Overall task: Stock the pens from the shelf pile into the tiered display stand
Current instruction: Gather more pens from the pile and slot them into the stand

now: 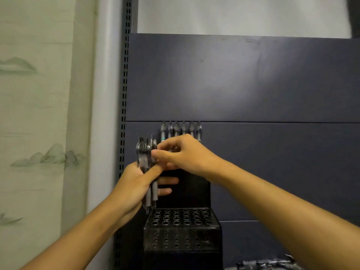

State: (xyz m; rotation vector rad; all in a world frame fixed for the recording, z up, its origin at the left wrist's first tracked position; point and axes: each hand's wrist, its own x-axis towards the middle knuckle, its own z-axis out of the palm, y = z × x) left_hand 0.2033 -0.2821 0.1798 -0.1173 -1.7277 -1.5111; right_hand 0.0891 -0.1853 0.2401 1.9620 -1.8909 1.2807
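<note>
My left hand [134, 184] grips a bundle of clear pens [146, 152] with grey grips, held upright left of the black tiered display stand [182, 228]. My right hand [183, 152] reaches across from the right and pinches the top of one pen in that bundle with thumb and forefinger. Several pens [180, 128] stand in a row in the stand's top tier, partly hidden behind my right hand. The lower tiers show rows of round holes with nothing in them.
A dark blue back panel [253, 84] fills the wall behind the stand. A slotted metal upright [124, 94] runs down its left side. A pile of loose pens [266, 264] lies on the shelf at the bottom right. Pale patterned wallpaper covers the left.
</note>
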